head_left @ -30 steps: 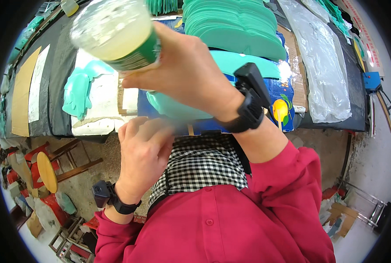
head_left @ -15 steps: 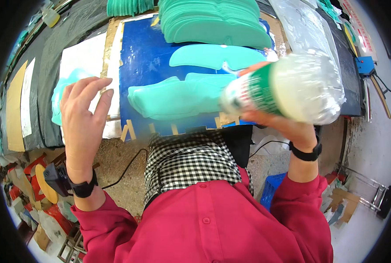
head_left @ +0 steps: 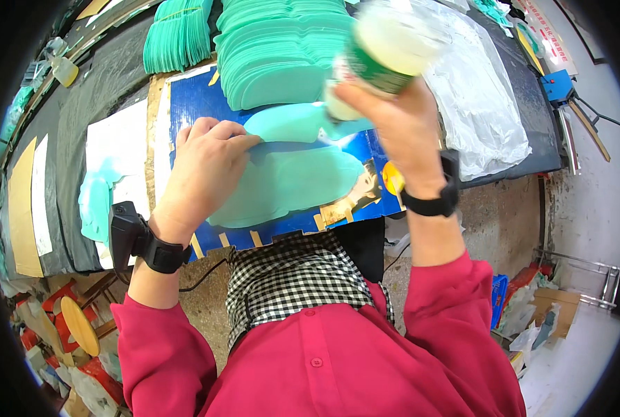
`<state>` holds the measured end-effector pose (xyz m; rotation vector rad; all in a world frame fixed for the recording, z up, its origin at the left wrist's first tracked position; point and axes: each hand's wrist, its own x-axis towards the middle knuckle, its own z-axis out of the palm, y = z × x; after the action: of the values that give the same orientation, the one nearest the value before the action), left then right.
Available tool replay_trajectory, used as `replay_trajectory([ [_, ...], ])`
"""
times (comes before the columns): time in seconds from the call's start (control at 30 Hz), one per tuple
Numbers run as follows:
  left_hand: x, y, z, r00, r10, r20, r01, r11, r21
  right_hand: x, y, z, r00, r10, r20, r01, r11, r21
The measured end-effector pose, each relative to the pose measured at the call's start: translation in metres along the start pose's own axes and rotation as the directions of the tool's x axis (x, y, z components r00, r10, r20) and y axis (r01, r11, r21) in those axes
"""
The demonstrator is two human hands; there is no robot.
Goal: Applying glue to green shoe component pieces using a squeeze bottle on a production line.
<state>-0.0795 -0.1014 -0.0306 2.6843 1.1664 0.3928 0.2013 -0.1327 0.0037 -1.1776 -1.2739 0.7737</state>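
My right hand (head_left: 411, 132) is wrapped round a plastic bottle (head_left: 379, 73) with a green and white label and pale contents. The bottle is tilted and blurred, its narrow end low over the upper mint-green piece (head_left: 282, 124), a thin curved shape like foam or fabric. At that piece's left end, my left hand (head_left: 209, 163) has its fingertips closed on the edge; the thumb is mostly hidden. Nearer me lie overlapping mint-green pieces (head_left: 303, 181). Everything rests on a blue board (head_left: 185, 104) with tape strips along its front edge.
Behind the board stands a tall stack of mint-green pieces (head_left: 282, 48), with a banded bundle (head_left: 178, 35) to its left. Clear plastic sheeting (head_left: 480, 125) covers the right of the table. More green pieces (head_left: 96, 208) lie on white sheet at left. A blue device (head_left: 557, 85) sits far right.
My left hand has moved right from beside the board and closed at the upper piece's left end. The bottle in my right hand has swung left and away from me. The whole view has shifted.
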Motion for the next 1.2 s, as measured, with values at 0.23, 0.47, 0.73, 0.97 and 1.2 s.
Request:
replay_trajectory([
  [0.23, -0.004, 0.002, 0.0, 1.0, -0.028, -0.001, 0.028, 0.999, -0.037, 0.008, -0.001, 0.03, 0.977, -0.044, 0.209, 0.082, 0.98, -0.179],
  [0.47, -0.001, 0.008, 0.003, 0.999, -0.019, -0.031, 0.018, 0.999, -0.028, -0.01, -0.003, -0.07, 0.981, -0.003, -0.194, -0.065, 0.937, -0.344],
  [0.73, -0.022, -0.01, -0.003, 0.985, -0.1, -0.139, 0.084, 0.99, -0.116, -0.016, 0.0, 0.057, 0.996, -0.074, 0.05, 0.073, 0.997, 0.023],
  [0.97, -0.031, -0.017, -0.012, 0.965, -0.228, -0.131, 0.22, 0.973, -0.074, 0.007, -0.008, 0.095, 0.97, -0.197, 0.141, 0.228, 0.939, -0.258],
  [1.2, -0.011, -0.01, -0.019, 0.966, -0.239, -0.097, 0.239, 0.971, -0.01, 0.044, -0.006, 0.097, 0.983, -0.097, 0.157, 0.151, 0.91, -0.386],
])
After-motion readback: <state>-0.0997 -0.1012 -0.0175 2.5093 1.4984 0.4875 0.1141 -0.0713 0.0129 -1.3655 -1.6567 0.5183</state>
